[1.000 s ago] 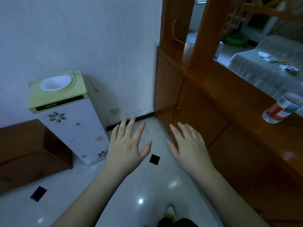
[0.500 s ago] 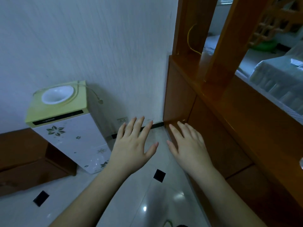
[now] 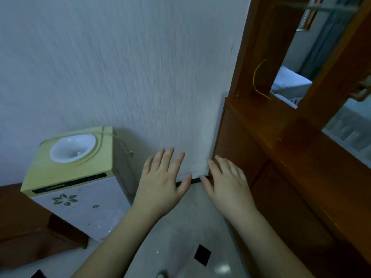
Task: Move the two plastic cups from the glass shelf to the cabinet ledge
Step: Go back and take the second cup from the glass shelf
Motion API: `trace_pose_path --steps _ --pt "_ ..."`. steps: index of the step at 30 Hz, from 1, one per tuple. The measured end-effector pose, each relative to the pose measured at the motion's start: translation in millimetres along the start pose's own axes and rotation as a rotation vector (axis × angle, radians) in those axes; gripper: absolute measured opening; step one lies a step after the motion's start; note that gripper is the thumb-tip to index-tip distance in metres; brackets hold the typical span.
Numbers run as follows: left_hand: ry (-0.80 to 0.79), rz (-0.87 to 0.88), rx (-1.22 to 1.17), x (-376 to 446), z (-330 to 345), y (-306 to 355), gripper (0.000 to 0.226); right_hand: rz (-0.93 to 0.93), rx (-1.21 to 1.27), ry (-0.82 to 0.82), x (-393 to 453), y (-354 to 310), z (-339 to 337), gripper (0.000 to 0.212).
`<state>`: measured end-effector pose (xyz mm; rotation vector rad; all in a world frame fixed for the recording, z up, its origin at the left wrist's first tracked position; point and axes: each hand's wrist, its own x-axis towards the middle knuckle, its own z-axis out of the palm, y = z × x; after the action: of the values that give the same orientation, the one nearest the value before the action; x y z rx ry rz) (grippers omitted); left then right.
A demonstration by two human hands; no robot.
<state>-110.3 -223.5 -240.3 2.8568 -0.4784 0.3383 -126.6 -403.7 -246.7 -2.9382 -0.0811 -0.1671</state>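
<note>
My left hand (image 3: 163, 182) and my right hand (image 3: 226, 184) are held out side by side in front of me, palms down, fingers spread, holding nothing. On my right runs the wooden cabinet with its flat ledge (image 3: 261, 121). At the top right corner an edge of the glass shelf (image 3: 321, 7) shows on a metal bracket. No plastic cup is visible in this view.
A water dispenser base (image 3: 76, 177) with a green top and white funnel stands against the white wall at left. A dark wooden bench (image 3: 18, 213) sits beside it. A yellow wire (image 3: 258, 79) hangs on the cabinet post. The floor is white tile with black insets.
The view has tilted upward and turned left: the wall fills more of the frame, the bottle on the ledge has left view, and the glass shelf edge has appeared. Both hands stay spread and empty.
</note>
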Motion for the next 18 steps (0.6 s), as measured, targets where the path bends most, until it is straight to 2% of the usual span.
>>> trace_pose_path --steps 8,13,18 --pt "-0.022 0.087 0.057 87 -13 -76 0.066 0.062 -0.111 0.078 90 -45 -5 0.054" --pt "-0.03 0.204 0.052 139 -15 -77 0.067 0.122 -0.159 0.078 122 -33 -20 0.057" --pt "-0.02 0.303 0.014 201 -12 -48 0.066 0.208 -0.172 0.129 151 5 -45 0.057"
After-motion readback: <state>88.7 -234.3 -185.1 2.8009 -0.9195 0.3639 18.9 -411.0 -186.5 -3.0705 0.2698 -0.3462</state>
